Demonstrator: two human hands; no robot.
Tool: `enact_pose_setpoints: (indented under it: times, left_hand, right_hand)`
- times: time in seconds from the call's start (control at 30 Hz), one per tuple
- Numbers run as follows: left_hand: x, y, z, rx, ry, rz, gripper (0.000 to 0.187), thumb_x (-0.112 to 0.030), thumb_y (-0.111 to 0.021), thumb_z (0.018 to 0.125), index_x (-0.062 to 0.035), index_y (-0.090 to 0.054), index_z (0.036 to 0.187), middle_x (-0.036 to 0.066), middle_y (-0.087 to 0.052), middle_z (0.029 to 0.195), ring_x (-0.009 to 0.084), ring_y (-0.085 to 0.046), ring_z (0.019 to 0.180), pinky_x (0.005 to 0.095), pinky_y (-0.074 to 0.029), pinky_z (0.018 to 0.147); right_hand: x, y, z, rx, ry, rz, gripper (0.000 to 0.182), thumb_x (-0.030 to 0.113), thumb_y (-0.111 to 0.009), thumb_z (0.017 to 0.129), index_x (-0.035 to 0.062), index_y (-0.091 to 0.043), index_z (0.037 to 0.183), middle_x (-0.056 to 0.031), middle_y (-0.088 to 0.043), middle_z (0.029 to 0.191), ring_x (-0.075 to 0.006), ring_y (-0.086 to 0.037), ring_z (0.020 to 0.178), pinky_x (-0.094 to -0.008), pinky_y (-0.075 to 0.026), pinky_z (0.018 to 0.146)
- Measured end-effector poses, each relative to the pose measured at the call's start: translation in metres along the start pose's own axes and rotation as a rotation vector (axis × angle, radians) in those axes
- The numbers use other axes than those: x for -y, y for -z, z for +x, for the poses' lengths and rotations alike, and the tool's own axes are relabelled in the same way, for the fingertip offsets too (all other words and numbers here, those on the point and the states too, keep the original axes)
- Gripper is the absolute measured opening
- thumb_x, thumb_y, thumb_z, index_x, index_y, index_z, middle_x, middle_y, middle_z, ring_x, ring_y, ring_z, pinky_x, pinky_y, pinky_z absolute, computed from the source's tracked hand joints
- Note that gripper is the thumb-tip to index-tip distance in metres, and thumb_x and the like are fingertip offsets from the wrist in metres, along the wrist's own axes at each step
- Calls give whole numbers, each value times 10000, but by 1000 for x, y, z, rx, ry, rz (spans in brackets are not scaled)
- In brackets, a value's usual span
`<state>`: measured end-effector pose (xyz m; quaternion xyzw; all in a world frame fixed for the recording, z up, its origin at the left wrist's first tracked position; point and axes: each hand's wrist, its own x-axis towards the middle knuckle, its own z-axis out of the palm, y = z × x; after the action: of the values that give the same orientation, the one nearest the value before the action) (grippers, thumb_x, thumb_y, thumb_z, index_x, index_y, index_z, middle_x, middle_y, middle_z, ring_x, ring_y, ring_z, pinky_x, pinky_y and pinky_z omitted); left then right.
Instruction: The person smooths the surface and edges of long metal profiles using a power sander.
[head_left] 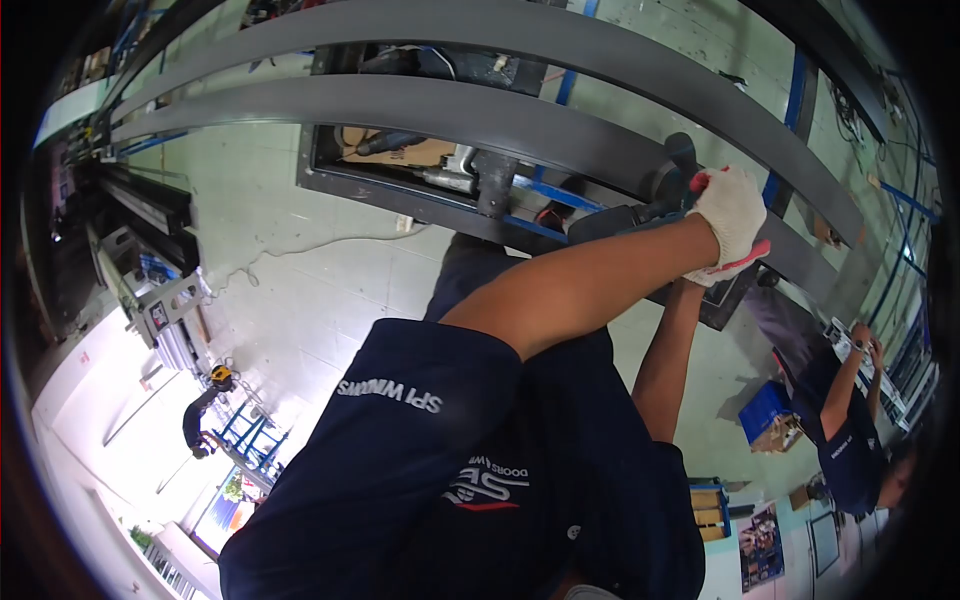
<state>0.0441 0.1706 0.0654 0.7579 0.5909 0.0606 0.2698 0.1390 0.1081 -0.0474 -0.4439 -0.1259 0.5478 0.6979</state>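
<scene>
My left hand (734,208), in a white knitted glove with red at its edges, reaches across to the dark grey metal bars. Its fingers look curled in at the lower bar; what they hold is hidden. My right hand (718,272), also gloved, is just below and mostly covered by the left, so its fingers do not show. Close to the left of the gloves is a dark power tool (650,203) that looks like a cordless drill. Two long grey metal bars (440,105) run side by side across the top of the view.
Under the bars, a dark-framed trolley (400,196) holds tools and cardboard. A cable (300,243) trails over the pale floor. Another person (845,430) works at the right near a blue box (765,415). Farther left is a person in dark clothing (203,415) by a blue rack.
</scene>
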Motion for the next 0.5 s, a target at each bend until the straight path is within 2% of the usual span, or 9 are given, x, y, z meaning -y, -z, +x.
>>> enact_pose_setpoints:
  times: [0.1,0.13,0.27,0.37,0.43,0.5]
  left_hand:
    - [-9,-6,3,56,-72,59,581,-583,-768,935,-56,-839,1169,178,-714,1184,377,-679,1166,621,-598,670]
    - [-6,-1,-1,65,-65,65,713,-706,-777,912,-44,-835,1173,177,-714,1176,375,-680,1154,619,-593,663]
    - [38,17,-29,29,-63,30,794,-777,-816,848,-42,-836,1148,159,-721,1161,373,-688,1154,617,-590,660]
    - [85,37,-52,16,-28,24,471,-476,-815,917,-51,-834,1119,163,-733,1183,348,-710,1168,610,-604,681]
    - [117,60,-74,49,-16,41,351,-336,-778,911,-52,-832,1109,166,-737,1186,337,-721,1164,599,-623,710]
    - [150,72,-93,37,4,58,319,-323,-740,955,-51,-825,1099,161,-740,1188,331,-726,1164,563,-650,780]
  right_hand:
    - [-1,4,-12,-44,63,-134,710,605,-607,1140,-22,-670,1468,-200,-740,1425,-340,-712,1317,-492,-539,1163]
    - [-5,3,-18,-56,81,-180,702,599,-612,1138,-21,-672,1463,-199,-740,1420,-340,-712,1313,-491,-540,1160]
    - [-46,-17,-40,-76,162,-348,671,574,-633,1129,-17,-679,1444,-196,-741,1400,-343,-714,1296,-489,-543,1150]
    - [-92,-45,-60,-68,207,-451,647,555,-649,1123,-14,-685,1430,-194,-742,1385,-345,-716,1283,-487,-545,1143]
    - [-126,-68,-77,-54,231,-501,632,542,-660,1118,-12,-689,1420,-192,-743,1375,-347,-717,1275,-486,-546,1138]
    - [-161,-93,-96,-37,258,-548,616,530,-670,1114,-10,-693,1411,-191,-744,1365,-348,-718,1266,-484,-548,1133]
